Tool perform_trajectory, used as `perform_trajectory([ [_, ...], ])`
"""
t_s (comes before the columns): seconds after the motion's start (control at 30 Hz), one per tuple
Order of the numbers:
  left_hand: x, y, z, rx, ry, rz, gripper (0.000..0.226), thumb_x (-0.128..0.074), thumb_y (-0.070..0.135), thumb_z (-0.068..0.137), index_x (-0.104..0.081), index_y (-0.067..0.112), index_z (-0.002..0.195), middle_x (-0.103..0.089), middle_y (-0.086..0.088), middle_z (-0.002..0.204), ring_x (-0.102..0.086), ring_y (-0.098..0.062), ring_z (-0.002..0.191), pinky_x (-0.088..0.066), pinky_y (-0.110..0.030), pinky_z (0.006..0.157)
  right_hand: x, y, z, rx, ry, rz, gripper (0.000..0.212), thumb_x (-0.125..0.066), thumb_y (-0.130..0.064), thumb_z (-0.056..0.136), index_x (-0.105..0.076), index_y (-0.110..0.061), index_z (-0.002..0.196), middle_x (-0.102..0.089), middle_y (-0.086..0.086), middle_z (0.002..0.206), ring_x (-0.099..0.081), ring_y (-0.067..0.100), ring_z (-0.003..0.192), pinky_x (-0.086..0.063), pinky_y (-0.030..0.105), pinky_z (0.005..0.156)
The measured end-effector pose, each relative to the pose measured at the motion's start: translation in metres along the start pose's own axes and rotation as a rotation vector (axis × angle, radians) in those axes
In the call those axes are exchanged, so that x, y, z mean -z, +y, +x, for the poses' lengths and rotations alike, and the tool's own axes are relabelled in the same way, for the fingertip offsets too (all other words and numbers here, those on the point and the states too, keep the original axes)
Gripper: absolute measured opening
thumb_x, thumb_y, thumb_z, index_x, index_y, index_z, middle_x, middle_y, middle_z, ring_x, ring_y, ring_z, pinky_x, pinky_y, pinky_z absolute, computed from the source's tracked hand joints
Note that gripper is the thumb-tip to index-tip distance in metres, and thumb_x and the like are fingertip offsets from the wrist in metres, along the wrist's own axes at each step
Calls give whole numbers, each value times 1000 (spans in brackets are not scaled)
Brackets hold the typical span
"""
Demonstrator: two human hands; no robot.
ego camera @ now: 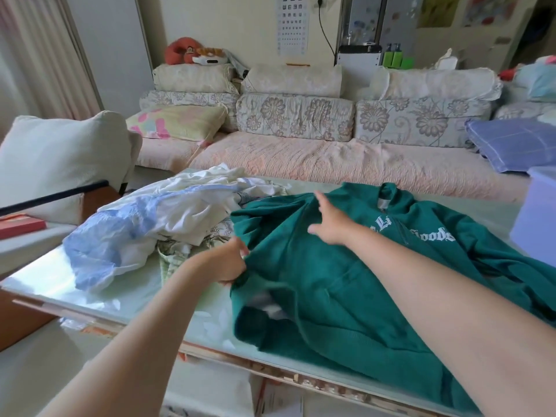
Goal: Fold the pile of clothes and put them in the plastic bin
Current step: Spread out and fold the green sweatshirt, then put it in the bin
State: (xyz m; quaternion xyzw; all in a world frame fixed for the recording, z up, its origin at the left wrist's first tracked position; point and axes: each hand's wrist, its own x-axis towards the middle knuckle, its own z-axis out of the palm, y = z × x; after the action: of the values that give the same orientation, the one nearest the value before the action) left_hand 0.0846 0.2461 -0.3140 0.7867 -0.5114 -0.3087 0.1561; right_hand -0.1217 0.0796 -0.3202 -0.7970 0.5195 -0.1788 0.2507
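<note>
A dark green zip-front sweatshirt (331, 296) lies spread on the pale glass-topped table (39, 281). Its long axis runs from the near table edge to the far one. The collar points away, just beyond the right fingertips, and the hem lies toward the camera, well behind both wrists.

The left hand (230, 261) has its fingers curled and clamped on a bunch of cloth at the sweatshirt's left side edge. The right hand (332, 225) is spread flat over the upper chest, fingers straight and apart; blur hides whether they press the cloth or only skim it.

White gothic lettering (433, 234) crosses the chest on the wrist side of the right hand. The word "Goods" reads clearly. The letters nearer the fingers are partly hidden, and only something like an "L" shows.

Just past the left fingers, touching the green cloth, sits a loose pile of white, light blue and patterned clothes (180, 212), unfolded. Well to the right of the right fingers, at the frame's edge, stands a pale lavender plastic bin (538, 224); only its outer wall shows, so its contents cannot be told.

Far beyond both hands is a floral-cushioned sofa (331, 161), and on the wall above it hangs a white eye chart (291, 25) with rows of "E" shapes.
</note>
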Motion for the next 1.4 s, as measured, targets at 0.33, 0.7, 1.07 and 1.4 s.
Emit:
perform_trajectory([
  [0.33,6,-17,-33,121,-96,380,30,-53,-7,88,-57,-3,118,-62,-19,101,-73,-30,70,-62,-41,66,-45,1,-78,75,-338,-357,85,-55,-60,89,-11,-37,158,4,5,168,-2,26,154,-6,56,122],
  [0.7,-67,72,-53,-514,-97,357,29,-62,17,85,-65,34,108,-60,9,110,-59,-17,101,-45,-22,83,16,45,-134,217,-103,-273,27,-64,-36,89,-61,-36,116,-50,-7,129,-50,19,121,-41,38,104],
  [1.07,-103,115,-45,-439,-411,740,42,-75,18,83,-62,20,123,-64,-4,91,-55,-20,69,-49,-25,61,103,160,-204,-59,-119,-334,20,-62,-33,88,-60,-35,108,-50,-8,110,-51,5,83,-41,27,80],
  [1.4,-107,162,-63,-510,-287,739,29,-66,46,82,-63,28,104,-66,3,108,-65,-18,95,-53,-41,91,111,175,-222,-92,-6,-208,13,-62,-32,85,-55,-28,95,-51,-9,101,-55,14,93,-46,32,82],
])
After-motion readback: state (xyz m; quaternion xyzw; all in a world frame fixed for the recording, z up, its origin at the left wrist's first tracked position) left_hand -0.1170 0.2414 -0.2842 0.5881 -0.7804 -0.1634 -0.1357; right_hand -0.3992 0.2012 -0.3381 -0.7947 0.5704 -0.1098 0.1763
